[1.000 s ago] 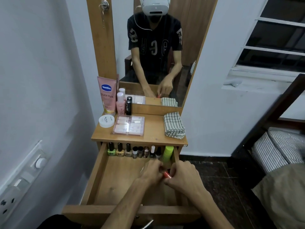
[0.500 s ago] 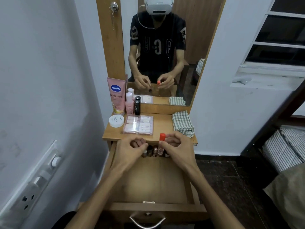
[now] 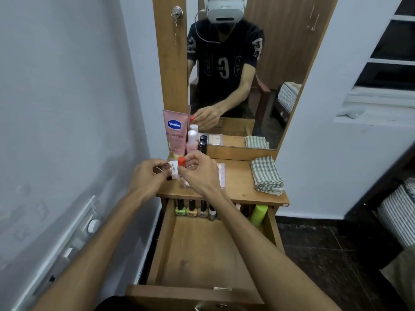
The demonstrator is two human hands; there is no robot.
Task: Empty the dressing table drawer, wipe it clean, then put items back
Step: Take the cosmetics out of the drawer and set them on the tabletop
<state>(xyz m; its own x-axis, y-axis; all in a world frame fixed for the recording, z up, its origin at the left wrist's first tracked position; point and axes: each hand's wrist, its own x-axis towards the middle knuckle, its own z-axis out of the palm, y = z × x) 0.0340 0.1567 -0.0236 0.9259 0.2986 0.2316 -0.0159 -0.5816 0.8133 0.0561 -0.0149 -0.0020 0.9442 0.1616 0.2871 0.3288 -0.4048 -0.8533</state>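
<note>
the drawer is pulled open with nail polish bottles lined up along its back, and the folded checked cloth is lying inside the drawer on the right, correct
Not quite. The drawer is open and the nail polish bottles do line its back, but the folded checked cloth lies on the tabletop, at its right side, not inside the drawer. The head view shows this.

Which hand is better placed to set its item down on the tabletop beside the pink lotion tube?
Probably the right hand: it pinches the red-capped bottle just before the Vaseline tube. The left hand sits nearer the table edge.
</note>
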